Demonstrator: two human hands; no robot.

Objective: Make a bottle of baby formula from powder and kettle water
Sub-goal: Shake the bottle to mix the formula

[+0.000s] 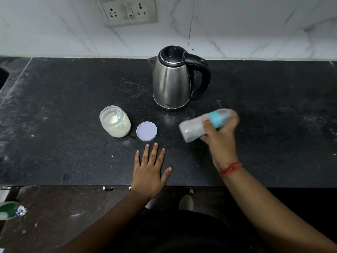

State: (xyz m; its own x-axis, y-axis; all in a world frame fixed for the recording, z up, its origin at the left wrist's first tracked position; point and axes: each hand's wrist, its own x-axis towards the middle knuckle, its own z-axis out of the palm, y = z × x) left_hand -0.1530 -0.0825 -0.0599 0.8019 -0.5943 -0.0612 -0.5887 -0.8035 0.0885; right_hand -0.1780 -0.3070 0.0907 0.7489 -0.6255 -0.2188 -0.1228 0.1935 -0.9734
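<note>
My right hand (218,137) grips a baby bottle (195,126) with a teal collar, held nearly sideways above the counter and blurred by motion. The bottle's base points left and its capped top points right. My left hand (150,168) lies flat on the black counter (73,106) with fingers spread, holding nothing. An open clear jar of pale formula powder (115,121) with a light green scoop inside stands to the left. Its lilac lid (146,131) lies beside it, just beyond my left fingertips. A steel kettle (173,79) with black lid and handle stands behind, lid down.
A white marble wall with a socket panel (129,10) runs along the back. A sink edge (3,75) shows at the far left. Below the counter front are the floor, a green object (8,209) and my shoe (186,202).
</note>
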